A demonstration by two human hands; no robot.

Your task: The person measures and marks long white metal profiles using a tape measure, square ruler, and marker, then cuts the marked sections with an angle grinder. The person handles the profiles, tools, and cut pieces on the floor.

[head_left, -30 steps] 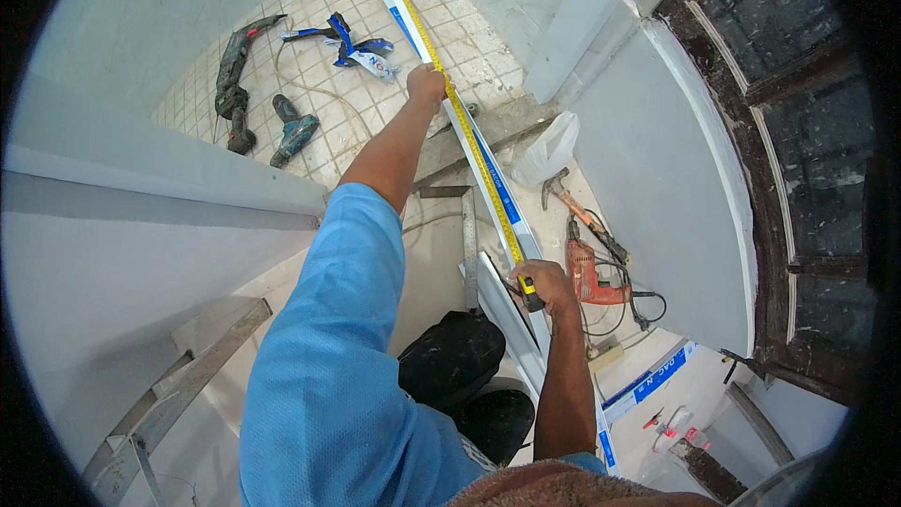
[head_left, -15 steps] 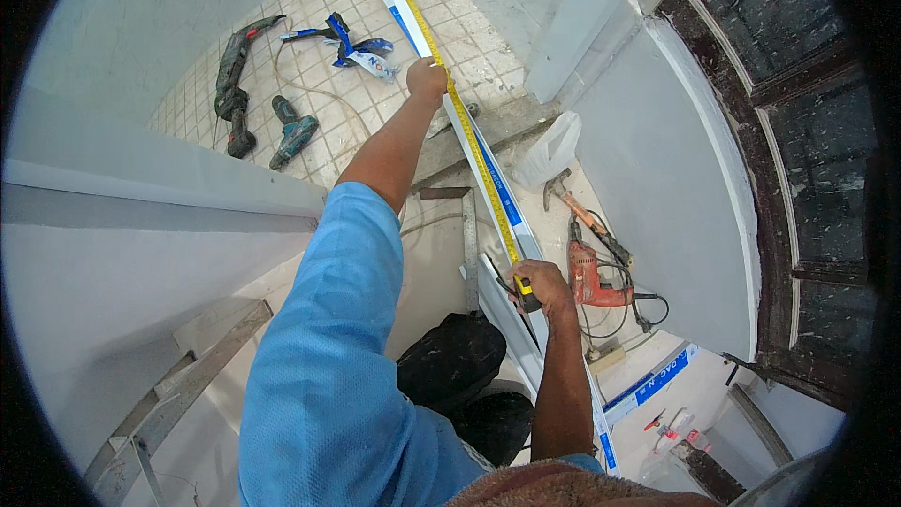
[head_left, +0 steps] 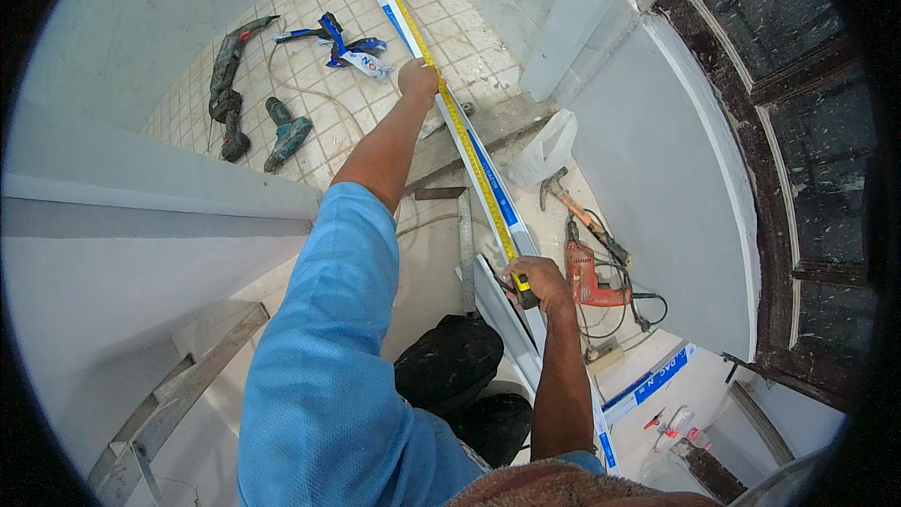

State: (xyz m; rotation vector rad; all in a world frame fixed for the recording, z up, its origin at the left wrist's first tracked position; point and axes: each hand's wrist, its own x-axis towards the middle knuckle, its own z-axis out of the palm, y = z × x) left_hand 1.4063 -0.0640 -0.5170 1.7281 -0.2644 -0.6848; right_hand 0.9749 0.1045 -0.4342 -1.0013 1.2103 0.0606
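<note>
A long white strip [head_left: 453,124] with blue printed film runs from the far top down past my right side. The yellow blade [head_left: 477,157] of a tape measure lies stretched along it. My right hand [head_left: 542,284] grips the black and yellow tape measure case [head_left: 522,292] near the strip's lower part. Farther up, my left hand [head_left: 419,81] is closed round the strip's left edge, right beside the blade; its fingertips are hidden. The blade's far end runs out of view at the top.
On the tiled floor at the far left lie a dark power tool [head_left: 228,94], a teal cordless drill [head_left: 286,134] and crumpled blue film [head_left: 349,49]. Right of the strip are a white bag [head_left: 546,150], a hammer [head_left: 568,195] and a corded red drill [head_left: 591,277]. A metal square [head_left: 465,249] stands nearer.
The view has shifted very slightly. Both hands keep their grips, and the blade stays stretched along the strip.
</note>
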